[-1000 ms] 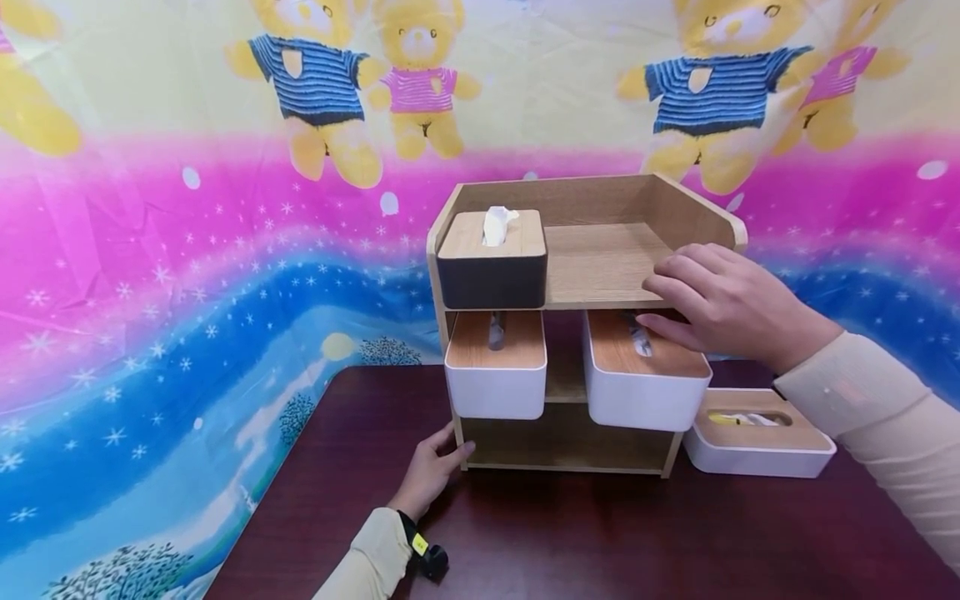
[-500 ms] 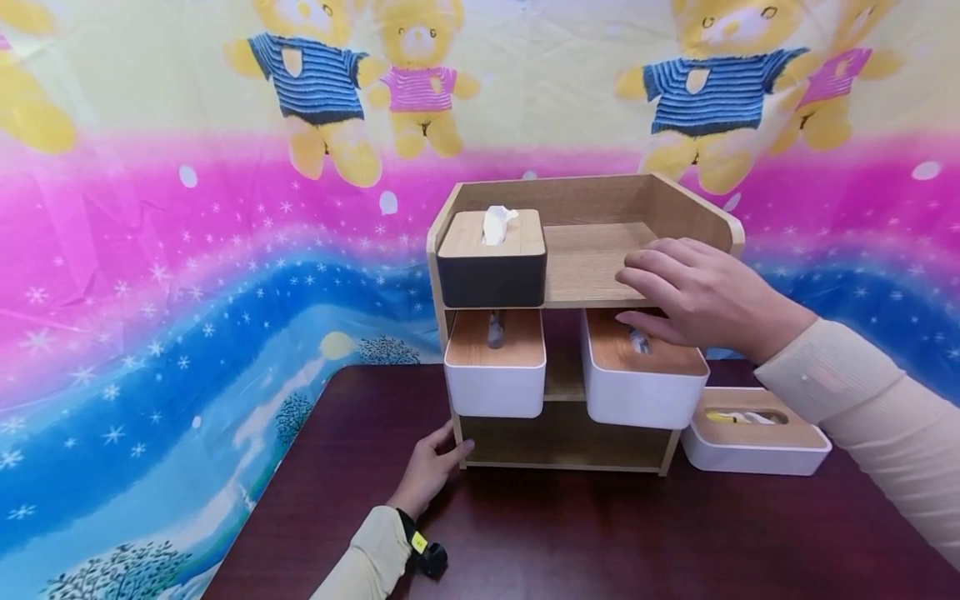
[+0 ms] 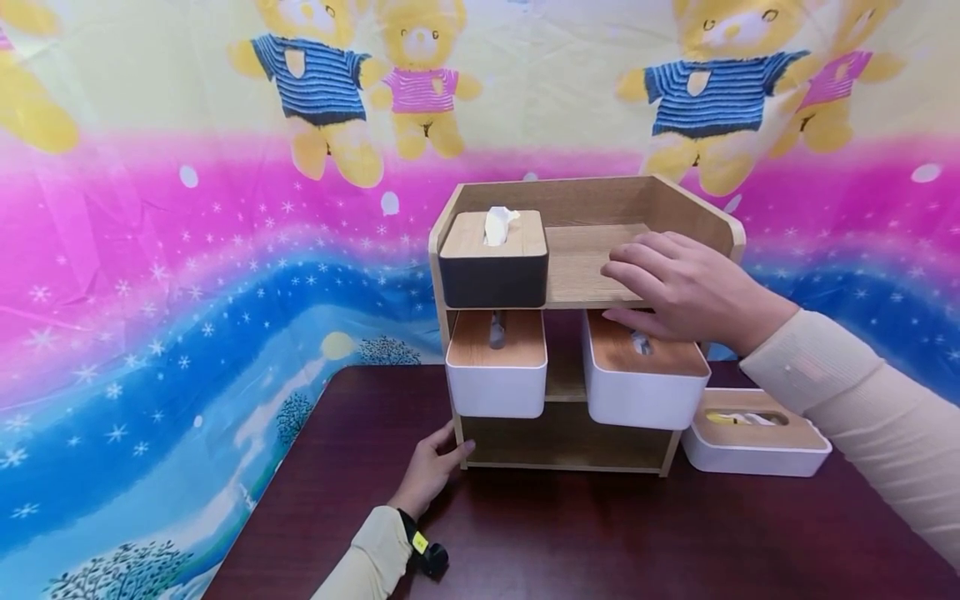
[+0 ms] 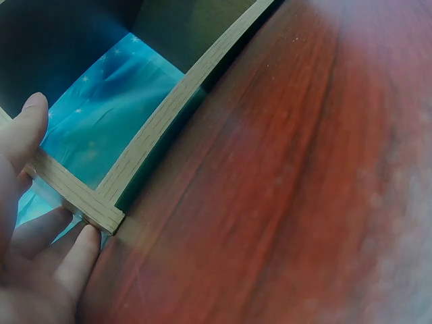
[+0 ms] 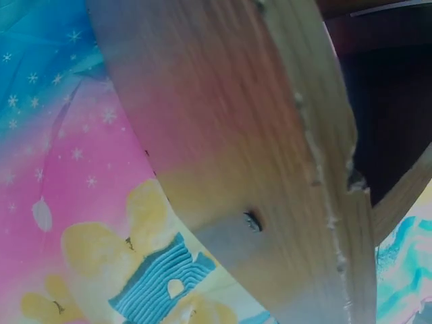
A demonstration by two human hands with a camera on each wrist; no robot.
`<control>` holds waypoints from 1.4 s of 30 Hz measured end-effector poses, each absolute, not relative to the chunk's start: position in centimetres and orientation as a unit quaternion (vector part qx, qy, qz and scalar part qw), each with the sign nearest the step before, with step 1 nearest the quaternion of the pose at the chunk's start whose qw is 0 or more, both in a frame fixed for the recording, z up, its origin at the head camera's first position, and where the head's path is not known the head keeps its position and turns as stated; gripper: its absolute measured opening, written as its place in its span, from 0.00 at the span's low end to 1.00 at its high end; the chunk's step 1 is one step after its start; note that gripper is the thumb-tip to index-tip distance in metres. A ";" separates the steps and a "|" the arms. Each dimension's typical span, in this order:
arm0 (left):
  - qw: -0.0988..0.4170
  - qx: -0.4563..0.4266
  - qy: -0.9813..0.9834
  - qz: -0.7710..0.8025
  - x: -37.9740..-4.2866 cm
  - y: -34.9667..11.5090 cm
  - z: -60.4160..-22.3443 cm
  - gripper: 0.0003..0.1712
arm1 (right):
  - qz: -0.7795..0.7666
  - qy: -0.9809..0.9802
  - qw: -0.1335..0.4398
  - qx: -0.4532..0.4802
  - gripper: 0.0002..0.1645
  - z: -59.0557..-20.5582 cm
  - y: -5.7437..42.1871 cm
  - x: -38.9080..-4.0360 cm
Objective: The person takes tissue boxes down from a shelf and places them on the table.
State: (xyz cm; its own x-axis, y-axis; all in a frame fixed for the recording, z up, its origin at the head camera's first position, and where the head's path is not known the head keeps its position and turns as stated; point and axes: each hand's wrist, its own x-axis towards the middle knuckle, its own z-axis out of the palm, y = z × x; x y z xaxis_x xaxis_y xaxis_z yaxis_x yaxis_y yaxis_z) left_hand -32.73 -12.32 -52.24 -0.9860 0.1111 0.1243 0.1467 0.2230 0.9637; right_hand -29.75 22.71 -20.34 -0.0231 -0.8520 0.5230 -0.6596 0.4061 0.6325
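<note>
The left grip [image 3: 431,468] is pinching the lower left side of the shelf [image 3: 576,268] — seemingly steadying it on the table [image 3: 540,533]. The right grip [image 3: 688,287], fingers loosely apart and palm down, is hanging over the right box [image 3: 648,400], which is jutting from the middle tier [image 3: 566,388] — any contact there is escaping view.

Four tissue boxes [image 3: 648,400], one wooden rack [image 3: 592,204], one tabletop [image 3: 600,533]
One black box [image 3: 495,283] and three white boxes [image 3: 497,392]; one left hand [image 3: 431,468], one right hand [image 3: 690,290].
</note>
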 end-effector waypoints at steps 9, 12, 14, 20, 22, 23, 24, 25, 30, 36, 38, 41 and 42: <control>0.018 -0.085 -0.782 -0.618 -32.6 -12.4 -52.4 0.42 | -0.097 -0.707 0.441 0.544 0.33 -19.9 21.6 -30.3; 0.016 -0.084 -0.783 -0.616 -32.6 -12.4 -52.4 0.42 | -0.093 -0.713 0.433 0.544 0.33 -19.9 21.2 -30.5; 0.015 -0.086 -0.783 -0.616 -32.7 -12.3 -52.4 0.42 | -0.089 -0.717 0.428 0.543 0.34 -19.9 21.0 -30.5; 0.014 -0.095 -0.780 -0.618 -31.7 -12.2 -51.0 0.39 | -0.077 -0.717 0.423 0.548 0.35 -19.9 20.2 -30.8; 0.012 -0.093 -0.778 -0.621 -31.6 -12.2 -50.9 0.37 | -0.071 -0.717 0.424 0.548 0.37 -19.9 20.0 -30.9; 0.012 -0.093 -0.777 -0.623 -31.6 -12.2 -50.9 0.37 | -0.068 -0.718 0.424 0.547 0.37 -19.9 19.8 -31.0; 0.013 -0.093 -0.779 -0.620 -31.6 -12.2 -50.9 0.37 | -0.065 -0.719 0.425 0.546 0.38 -19.9 19.7 -31.0; 0.014 -0.092 -0.779 -0.620 -31.9 -12.3 -51.3 0.38 | -0.063 -0.720 0.425 0.545 0.39 -19.9 19.6 -31.0; 0.018 -0.089 -0.779 -0.621 -32.7 -12.6 -52.5 0.40 | -0.066 -0.729 0.420 0.537 0.42 -19.9 19.2 -31.2; 0.018 -0.087 -0.779 -0.621 -32.5 -12.4 -52.1 0.38 | -0.070 -0.743 0.413 0.521 0.46 -19.9 18.8 -31.5; 0.020 -0.089 -0.779 -0.620 -32.1 -12.3 -51.4 0.37 | -0.072 -0.747 0.411 0.517 0.48 -19.8 18.7 -31.7; 0.018 -0.085 -0.781 -0.619 -31.3 -12.1 -50.3 0.36 | -0.076 -0.753 0.406 0.512 0.51 -19.8 18.5 -32.0; 0.017 -0.084 -0.781 -0.618 -31.1 -12.0 -49.9 0.36 | -0.078 -0.754 0.405 0.512 0.51 -19.8 18.5 -32.0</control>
State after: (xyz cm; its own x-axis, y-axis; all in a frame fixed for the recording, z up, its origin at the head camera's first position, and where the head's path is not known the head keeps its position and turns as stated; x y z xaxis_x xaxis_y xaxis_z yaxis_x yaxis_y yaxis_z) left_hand -31.07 -12.00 -49.85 -0.9853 0.1102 0.1302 0.1521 0.2214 0.9632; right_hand -32.03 18.49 -19.75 -0.1476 -0.8341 0.5316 -0.7082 0.4643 0.5318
